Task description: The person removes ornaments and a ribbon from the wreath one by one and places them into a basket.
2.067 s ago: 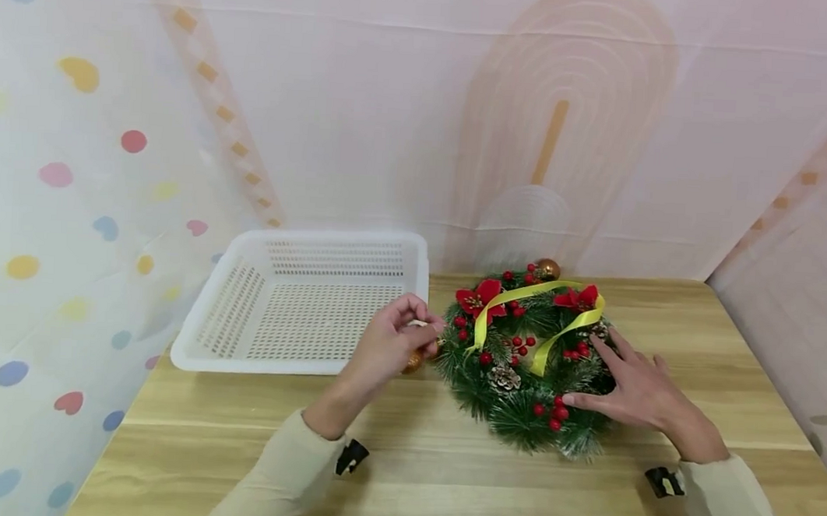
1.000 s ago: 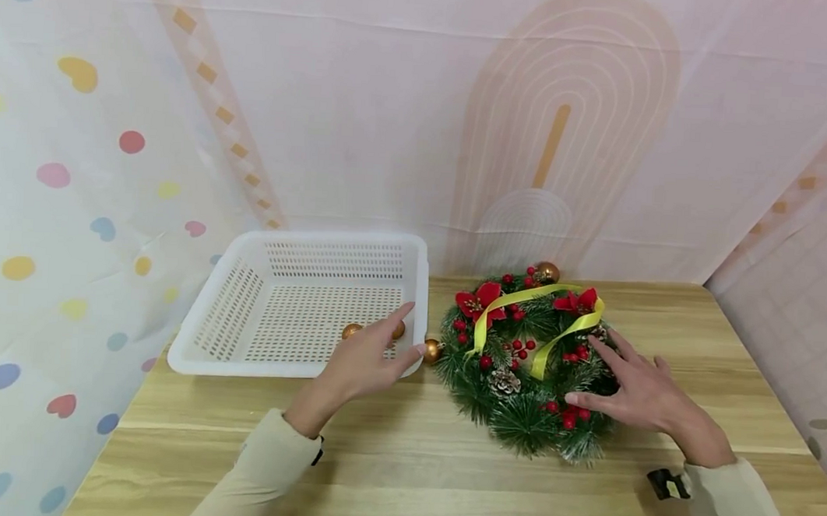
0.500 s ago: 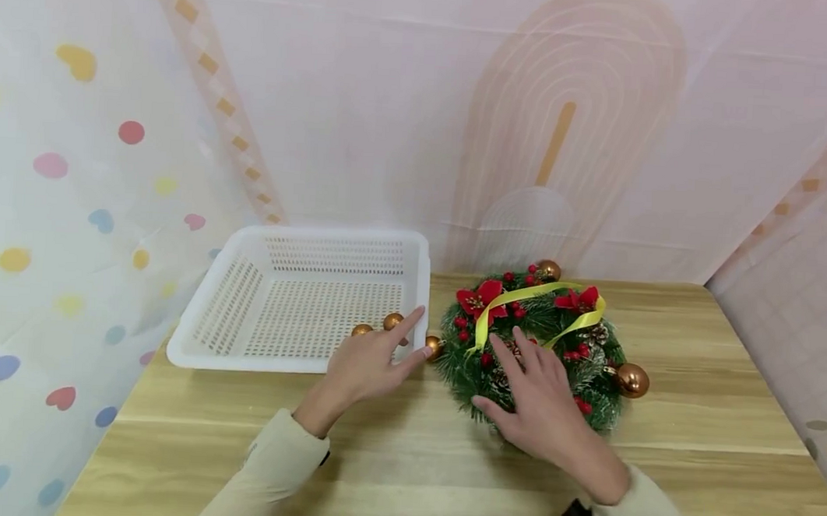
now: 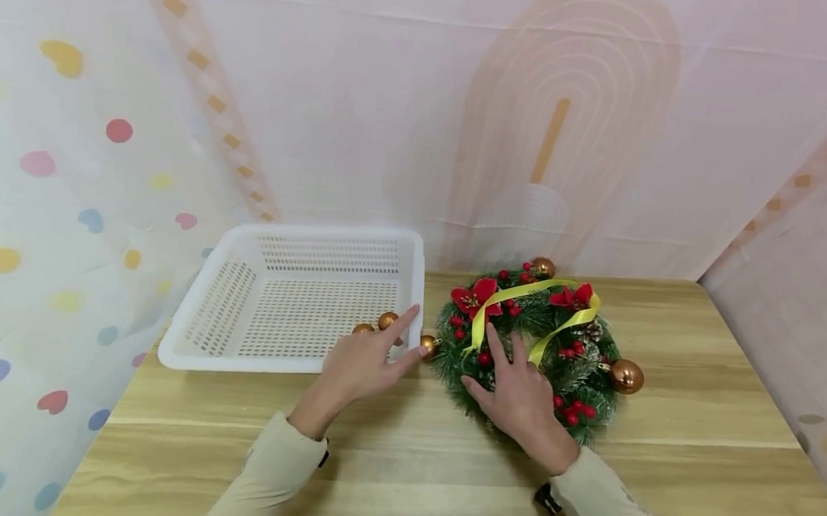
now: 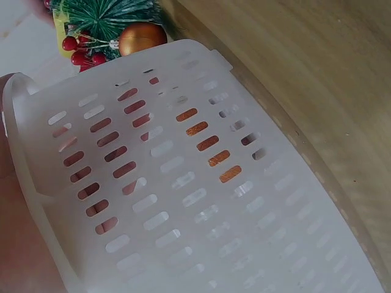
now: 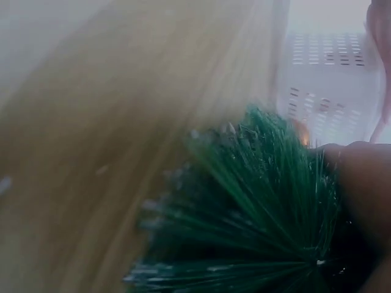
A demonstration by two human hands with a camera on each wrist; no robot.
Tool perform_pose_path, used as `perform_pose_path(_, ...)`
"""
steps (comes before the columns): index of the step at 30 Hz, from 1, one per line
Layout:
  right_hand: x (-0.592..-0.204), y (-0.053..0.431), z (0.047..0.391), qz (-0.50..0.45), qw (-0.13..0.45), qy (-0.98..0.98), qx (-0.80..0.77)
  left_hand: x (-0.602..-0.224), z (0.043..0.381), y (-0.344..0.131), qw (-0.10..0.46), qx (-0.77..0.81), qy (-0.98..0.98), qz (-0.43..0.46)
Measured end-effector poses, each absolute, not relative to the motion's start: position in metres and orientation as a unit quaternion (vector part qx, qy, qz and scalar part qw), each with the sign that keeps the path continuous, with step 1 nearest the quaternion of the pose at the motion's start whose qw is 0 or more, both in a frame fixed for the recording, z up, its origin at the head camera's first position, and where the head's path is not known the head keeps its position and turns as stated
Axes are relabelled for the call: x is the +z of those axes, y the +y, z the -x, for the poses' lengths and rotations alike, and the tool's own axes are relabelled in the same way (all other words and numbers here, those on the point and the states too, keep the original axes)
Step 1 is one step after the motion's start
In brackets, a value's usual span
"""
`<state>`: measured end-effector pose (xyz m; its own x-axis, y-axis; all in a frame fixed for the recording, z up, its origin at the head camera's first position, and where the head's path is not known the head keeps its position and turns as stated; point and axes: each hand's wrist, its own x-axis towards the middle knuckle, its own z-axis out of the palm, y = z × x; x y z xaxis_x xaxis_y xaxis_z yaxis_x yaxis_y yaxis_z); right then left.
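My left hand (image 4: 360, 366) lies over the front right corner of a white plastic basket (image 4: 288, 366), index finger and thumb straight. Through the slots in the left wrist view, parts of its fingers show behind the basket wall. A few gold baubles (image 4: 388, 320) lie inside, close to those fingers. With fingers spread, my right hand (image 4: 518, 396) rests on the front left of a green wreath (image 4: 591, 353), partly covering it. The wreath carries a yellow ribbon (image 4: 476, 333), red flowers (image 4: 477, 296), berries and a pine cone (image 4: 592, 330).
One gold bauble (image 4: 428, 347) sits at the wreath's left edge, right beside the basket. Others are at its back (image 4: 542, 268) and right side (image 4: 627, 376). Everything stands on a wooden table (image 4: 430, 477), against a patterned backdrop (image 4: 365, 115).
My left hand has withdrawn from the wreath's left edge, fingers opening, to the basket corner. My right hand has moved left across the wreath, uncovering the bauble on its right side.
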<state>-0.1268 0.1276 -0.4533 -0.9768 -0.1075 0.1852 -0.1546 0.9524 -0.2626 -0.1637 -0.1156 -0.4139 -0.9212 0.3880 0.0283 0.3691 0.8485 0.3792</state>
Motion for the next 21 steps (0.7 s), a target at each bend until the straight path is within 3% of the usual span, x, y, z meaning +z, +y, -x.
perform_pose_path(10,-0.449,0.171,0.126,-0.172,0.021,-0.974,0.144,-0.412,0.164,-0.116,0.006,0.209,0.956,-0.205)
perform_pose_path(13,-0.446,0.188,0.126,-0.209,0.01,-0.967,0.143,-0.412,0.164,-0.115,-0.031,0.217,0.953,-0.208)
perform_pose_path(18,-0.447,0.206,0.126,-0.253,0.017,-0.956,0.149,-0.41,0.152,-0.098,-0.151,0.304,0.905,-0.256)
perform_pose_path(21,-0.447,0.207,0.125,-0.259,0.016,-0.952,0.162,-0.406,0.131,-0.075,-0.143,0.419,0.85,-0.285)
